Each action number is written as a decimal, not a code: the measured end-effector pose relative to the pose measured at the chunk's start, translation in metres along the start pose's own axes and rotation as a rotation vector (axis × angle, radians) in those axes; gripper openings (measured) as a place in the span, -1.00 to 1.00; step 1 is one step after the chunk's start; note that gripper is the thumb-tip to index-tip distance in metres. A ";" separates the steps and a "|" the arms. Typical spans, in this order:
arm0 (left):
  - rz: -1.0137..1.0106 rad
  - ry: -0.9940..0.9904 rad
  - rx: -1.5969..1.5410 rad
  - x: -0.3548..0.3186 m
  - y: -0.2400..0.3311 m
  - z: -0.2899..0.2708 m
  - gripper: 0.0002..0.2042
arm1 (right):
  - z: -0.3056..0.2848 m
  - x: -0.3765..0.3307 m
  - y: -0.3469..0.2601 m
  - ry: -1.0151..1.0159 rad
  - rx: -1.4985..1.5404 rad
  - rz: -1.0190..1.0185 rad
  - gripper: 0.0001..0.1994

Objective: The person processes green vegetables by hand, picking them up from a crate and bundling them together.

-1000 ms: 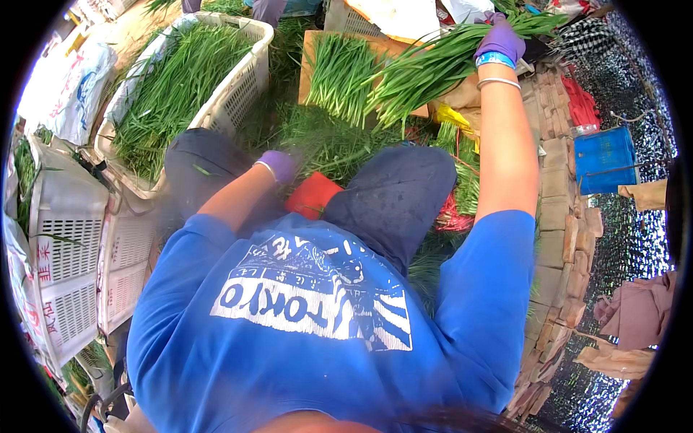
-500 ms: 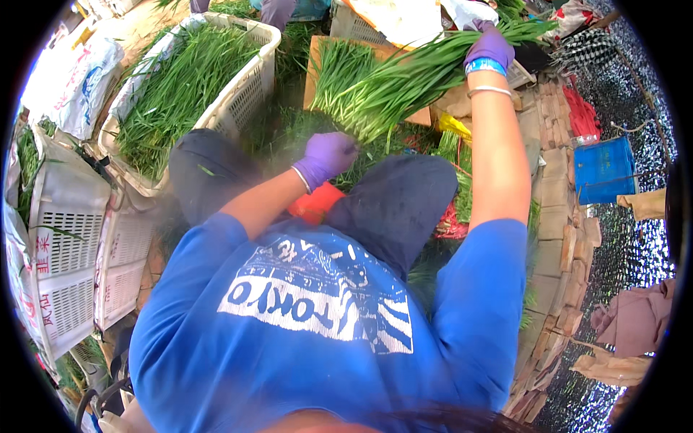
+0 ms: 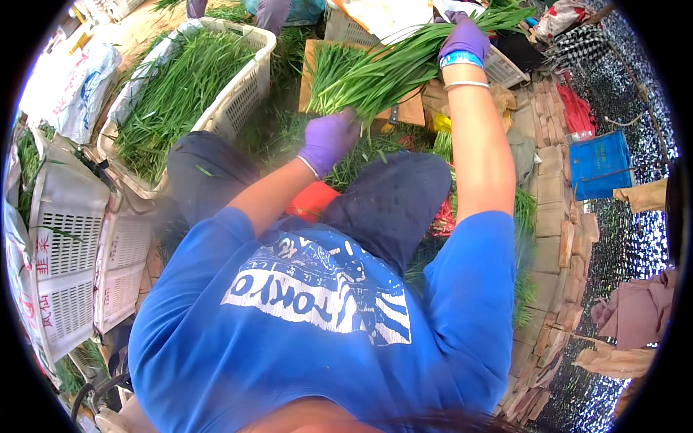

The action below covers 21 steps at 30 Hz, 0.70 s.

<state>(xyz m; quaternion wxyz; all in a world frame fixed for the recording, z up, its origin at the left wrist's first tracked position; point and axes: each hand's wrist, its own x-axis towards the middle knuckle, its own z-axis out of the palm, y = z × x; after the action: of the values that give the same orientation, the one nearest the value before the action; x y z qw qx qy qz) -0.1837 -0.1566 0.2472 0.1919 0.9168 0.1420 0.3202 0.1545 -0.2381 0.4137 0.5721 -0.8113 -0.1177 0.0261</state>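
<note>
Outdoor work area seen from above: a ground strewn with green cuttings, bordered on the right by a strip of tan paving bricks (image 3: pixel 559 216) and a blue plastic container (image 3: pixel 600 164). Centre, a person in a blue printed T-shirt (image 3: pixel 325 317) and dark trousers, seated over a red object partly hidden between the knees. The left hand (image 3: pixel 328 138), in a purple glove, is closed around the lower end of a long bundle of thin green chive-like leaves (image 3: pixel 393 68); the right hand (image 3: pixel 463 37), also purple-gloved (a blue band and a thin bracelet at the wrist), grips the same bundle higher up, near its upper end. The bundle runs slantwise between the two hands, above a flat brown cardboard sheet (image 3: pixel 411 110). Upper left, a white slatted plastic crate (image 3: pixel 242 94) filled with similar greens; lower left, empty white perforated crates (image 3: pixel 68 252), stacked just beside one another.
</note>
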 end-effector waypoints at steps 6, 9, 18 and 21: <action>0.007 0.009 0.212 0.007 -0.013 -0.009 -0.81 | 0.023 -0.051 -0.015 -0.157 0.604 -0.322 -0.66; 0.044 0.154 0.068 0.013 -0.013 -0.012 -0.79 | 0.044 -0.072 -0.029 0.093 0.925 -0.094 -0.81; 0.010 0.043 -0.104 0.002 -0.016 -0.006 -0.82 | 0.048 -0.094 -0.034 0.226 0.813 -0.039 -0.73; 0.105 0.009 0.040 0.004 -0.021 -0.001 -0.84 | 0.053 -0.099 -0.029 0.301 0.797 0.010 -0.72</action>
<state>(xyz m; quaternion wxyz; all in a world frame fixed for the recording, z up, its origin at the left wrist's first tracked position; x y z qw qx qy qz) -0.1844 -0.1366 0.2407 0.1560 0.9251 0.1011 0.3310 0.0445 -0.2021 0.4138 0.8515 -0.5222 -0.0094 -0.0465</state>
